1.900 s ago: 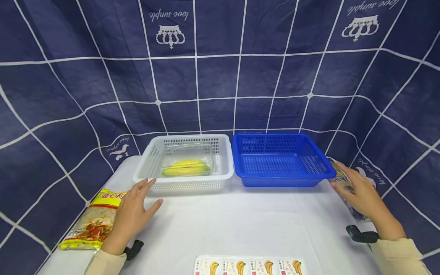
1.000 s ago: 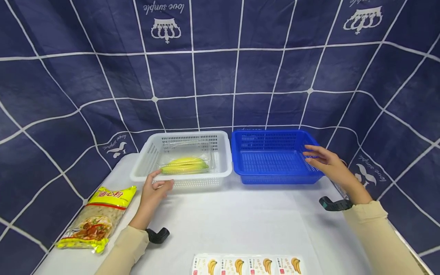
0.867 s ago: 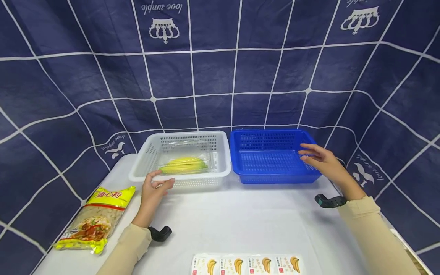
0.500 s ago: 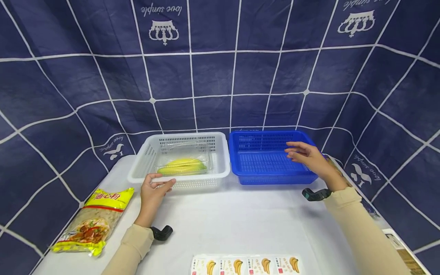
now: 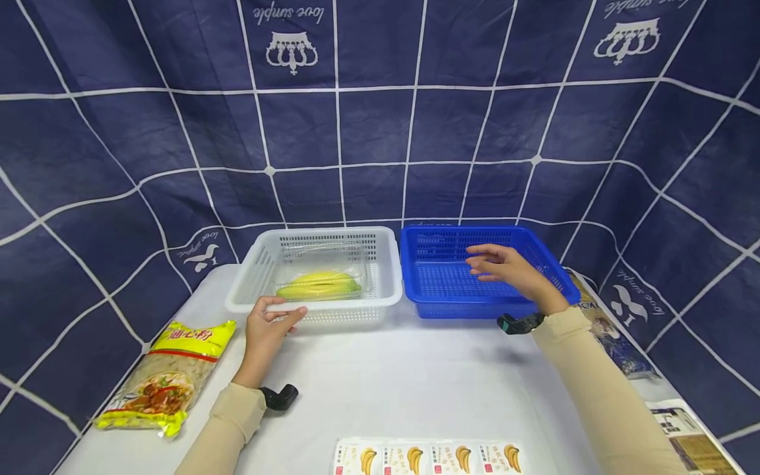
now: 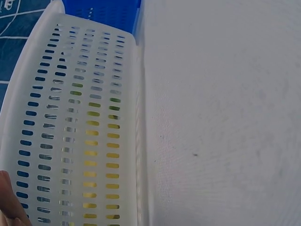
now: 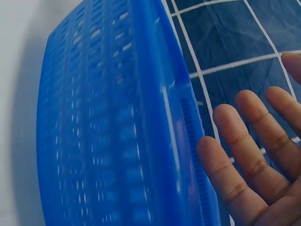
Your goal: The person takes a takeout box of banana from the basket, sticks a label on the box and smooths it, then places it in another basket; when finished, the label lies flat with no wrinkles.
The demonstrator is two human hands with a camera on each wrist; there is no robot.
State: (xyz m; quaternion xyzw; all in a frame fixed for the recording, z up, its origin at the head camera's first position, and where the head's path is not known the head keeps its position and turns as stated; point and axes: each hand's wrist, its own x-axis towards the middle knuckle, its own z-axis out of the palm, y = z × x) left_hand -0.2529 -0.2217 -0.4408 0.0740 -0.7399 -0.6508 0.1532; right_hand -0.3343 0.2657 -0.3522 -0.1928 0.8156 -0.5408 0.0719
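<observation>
My left hand [image 5: 265,336] holds the front rim of the white plastic basket [image 5: 380,305] near its left corner, fingers over the rim and thumb on the outer side. In the left wrist view part of the hand [image 6: 11,202] shows beside the slotted basket wall [image 6: 80,141]. Inside that basket lies a clear plastic box [image 5: 332,254] with yellow-green bananas [image 5: 320,287]. My right hand [image 5: 507,267] hovers over the blue basket [image 5: 439,310], fingers spread and relaxed with nothing in them. In the right wrist view its fingers [image 7: 235,132] stand apart near the blue rim [image 7: 160,94].
A yellow-topped food bag [image 5: 166,376] lies on the left of the white-covered table [image 5: 415,376]. Another bag [image 5: 611,330] lies right of the blue basket, with a flat printed package [image 5: 689,435] nearer. A strip of banana-print labels [image 5: 427,458] lies at the front edge. Dark checked cloth [image 5: 380,132] hangs behind.
My left hand has moved from beside the food bag to the white basket's rim. My right hand has left the right-hand bag and moved leftward over the blue basket.
</observation>
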